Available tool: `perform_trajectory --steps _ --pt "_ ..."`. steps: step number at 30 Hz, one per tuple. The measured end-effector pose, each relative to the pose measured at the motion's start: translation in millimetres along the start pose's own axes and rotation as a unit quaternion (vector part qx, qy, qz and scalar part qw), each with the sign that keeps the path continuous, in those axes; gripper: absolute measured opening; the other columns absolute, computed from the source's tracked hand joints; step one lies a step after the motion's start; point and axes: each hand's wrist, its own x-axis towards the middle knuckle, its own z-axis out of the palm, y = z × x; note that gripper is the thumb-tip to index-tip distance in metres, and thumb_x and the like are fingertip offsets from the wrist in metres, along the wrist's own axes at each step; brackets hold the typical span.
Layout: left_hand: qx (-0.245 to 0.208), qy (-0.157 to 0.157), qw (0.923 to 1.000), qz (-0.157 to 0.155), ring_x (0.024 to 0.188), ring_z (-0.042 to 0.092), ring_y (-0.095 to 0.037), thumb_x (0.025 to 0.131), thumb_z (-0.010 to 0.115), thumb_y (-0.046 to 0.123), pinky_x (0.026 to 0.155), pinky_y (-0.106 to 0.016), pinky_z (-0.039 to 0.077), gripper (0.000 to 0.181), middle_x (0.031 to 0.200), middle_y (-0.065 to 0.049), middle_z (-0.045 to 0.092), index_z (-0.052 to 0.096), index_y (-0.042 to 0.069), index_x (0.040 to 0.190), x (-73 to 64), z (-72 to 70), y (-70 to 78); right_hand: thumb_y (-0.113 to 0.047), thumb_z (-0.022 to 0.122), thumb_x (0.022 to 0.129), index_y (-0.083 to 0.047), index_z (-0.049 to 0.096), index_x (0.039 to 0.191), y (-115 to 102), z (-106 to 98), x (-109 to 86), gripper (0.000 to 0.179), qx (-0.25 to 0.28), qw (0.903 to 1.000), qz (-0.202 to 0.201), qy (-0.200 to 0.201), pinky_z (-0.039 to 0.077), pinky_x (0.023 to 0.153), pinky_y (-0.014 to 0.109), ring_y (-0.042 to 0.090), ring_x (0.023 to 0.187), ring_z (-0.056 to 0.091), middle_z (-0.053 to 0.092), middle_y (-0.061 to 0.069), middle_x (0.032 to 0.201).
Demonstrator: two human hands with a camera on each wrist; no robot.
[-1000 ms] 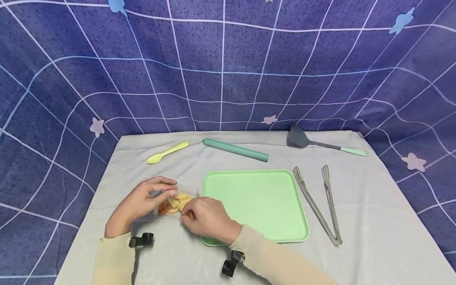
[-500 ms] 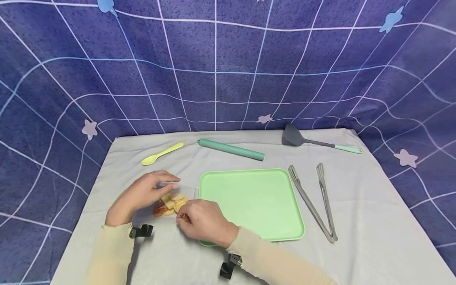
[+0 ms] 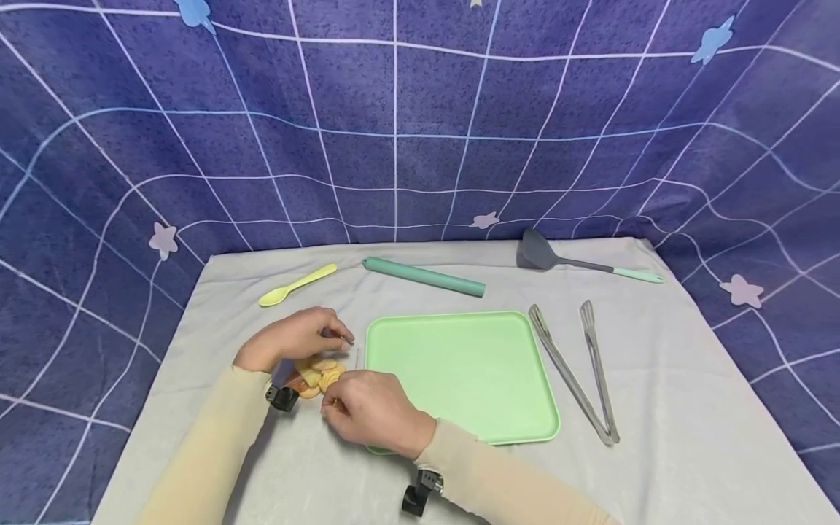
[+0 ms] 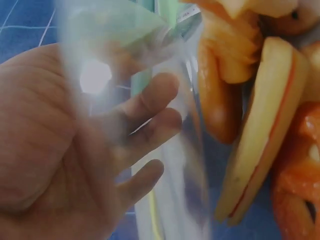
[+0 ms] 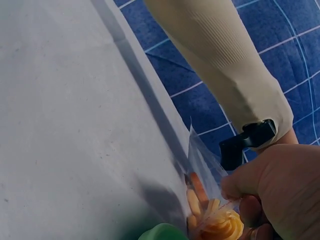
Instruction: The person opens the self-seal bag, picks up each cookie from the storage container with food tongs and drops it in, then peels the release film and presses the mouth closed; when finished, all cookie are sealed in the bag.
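Note:
A clear plastic bag (image 5: 203,155) lies left of the light green tray (image 3: 462,375). Inside are yellow and orange food-like pieces (image 3: 318,377), among them a swirled yellow one (image 5: 222,226) and a long pale slice with a red edge (image 4: 265,125). My right hand (image 3: 374,408) pinches the bag's near right edge with curled fingers. Over the bag's far side is my left hand (image 3: 298,335), thumb and index tips close together by the bag's edge. In the left wrist view, its other fingers are loosely bent behind clear film; whether the tips grip it cannot be told.
A yellow spoon (image 3: 295,285) lies behind the left hand. Behind the tray is a green stick-like tube (image 3: 423,276). Metal tongs (image 3: 600,408) lie spread right of the tray, and a turner (image 3: 541,251) with grey blade sits at the back right.
My left hand has moved right across the bag, its thumb and index drawing closer together. The right hand stays at the bag's edge. The head view has shifted slightly.

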Motion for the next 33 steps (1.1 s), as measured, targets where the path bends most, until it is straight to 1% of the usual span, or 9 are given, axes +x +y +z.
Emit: perform_trajectory --steps 4,10,15,19,22,25,28,30,33 --pt "-0.036 -0.014 0.9993 -0.005 0.094 0.060 -0.013 0.098 0.070 0.016 0.086 -0.035 0.049 0.015 0.100 0.005 0.064 0.079 0.012 0.109 2.2 0.6 -4.4 -0.023 0.070 0.092 -0.029 0.075 0.083 -0.5 -1.3 0.3 0.012 -0.002 1.0000 -0.002 -0.007 0.035 0.049 0.010 -0.010 0.066 0.045 0.057 -0.022 0.077" --pt "-0.047 -0.029 0.9983 -0.017 0.096 0.061 -0.013 0.097 0.072 0.017 0.089 -0.036 0.049 0.014 0.102 0.005 0.066 0.078 0.011 0.109 4.7 2.5 -1.9 -0.024 0.070 0.093 -0.030 0.075 0.084 -0.6 -1.2 1.1 0.012 -0.004 0.9999 -0.001 -0.009 0.035 0.049 0.011 -0.009 0.067 0.046 0.057 -0.022 0.078" --pt "-0.051 -0.043 0.9971 -0.036 0.083 0.060 -0.014 0.095 0.074 0.013 0.078 -0.034 0.050 0.002 0.092 0.004 0.068 0.076 0.012 0.095 4.8 3.5 1.4 -0.024 0.070 0.093 -0.031 0.075 0.083 -1.8 0.0 1.7 0.012 -0.002 1.0000 -0.004 -0.009 0.034 0.048 0.011 -0.009 0.067 0.045 0.057 -0.022 0.078" --pt "-0.042 -0.047 0.9967 -0.050 0.075 0.056 -0.015 0.095 0.074 0.012 0.072 -0.034 0.047 0.006 0.083 0.003 0.064 0.072 0.013 0.090 5.0 3.2 3.0 -0.024 0.070 0.092 -0.031 0.074 0.083 -2.4 -0.5 1.8 0.013 -0.004 1.0000 -0.001 -0.009 0.034 0.048 0.012 -0.009 0.066 0.045 0.056 -0.022 0.077" --pt "-0.029 -0.041 0.9967 -0.064 0.075 0.055 -0.014 0.095 0.074 0.014 0.072 -0.034 0.046 0.002 0.081 0.004 0.064 0.073 0.014 0.094 5.1 1.8 4.8 -0.024 0.070 0.092 -0.031 0.074 0.082 -2.2 -0.9 2.2 0.013 -0.008 0.9999 0.000 -0.008 0.034 0.048 0.012 -0.009 0.065 0.044 0.055 -0.022 0.076" --pt "-0.003 -0.035 0.9972 -0.066 0.074 0.056 -0.012 0.096 0.073 0.018 0.071 -0.033 0.046 0.004 0.081 0.007 0.065 0.076 0.018 0.092 5.1 0.1 5.4 -0.024 0.070 0.092 -0.031 0.074 0.082 -1.5 -1.2 2.4 0.013 -0.009 0.9999 0.000 -0.005 0.034 0.048 0.012 -0.009 0.065 0.045 0.055 -0.022 0.076" --pt "0.010 -0.025 0.9984 -0.050 0.075 0.056 -0.010 0.096 0.073 0.020 0.071 -0.032 0.047 0.010 0.082 0.011 0.068 0.076 0.020 0.087 3.2 -1.6 4.3 -0.024 0.069 0.092 -0.031 0.074 0.082 -0.4 -2.4 3.3 0.013 -0.014 0.9999 0.000 0.000 0.035 0.048 0.012 -0.009 0.067 0.046 0.056 -0.022 0.077" --pt "0.002 -0.011 0.9992 -0.037 0.076 0.057 -0.011 0.097 0.073 0.021 0.072 -0.032 0.047 0.009 0.084 0.011 0.068 0.076 0.021 0.088 0.1 -2.9 2.0 -0.025 0.069 0.093 -0.030 0.074 0.083 0.7 -5.5 4.9 0.013 -0.025 0.9997 0.001 0.005 0.036 0.049 0.013 -0.007 0.068 0.049 0.057 -0.022 0.078" --pt "-0.037 0.015 0.9989 -0.023 0.083 0.059 -0.013 0.097 0.072 0.019 0.076 -0.032 0.048 0.006 0.090 0.010 0.070 0.076 0.019 0.093 -5.9 -4.9 -3.3 -0.027 0.069 0.094 -0.029 0.075 0.086 1.9 -14.2 8.7 0.010 -0.049 0.9987 0.000 0.013 0.040 0.051 0.015 -0.004 0.072 0.052 0.057 -0.020 0.080"
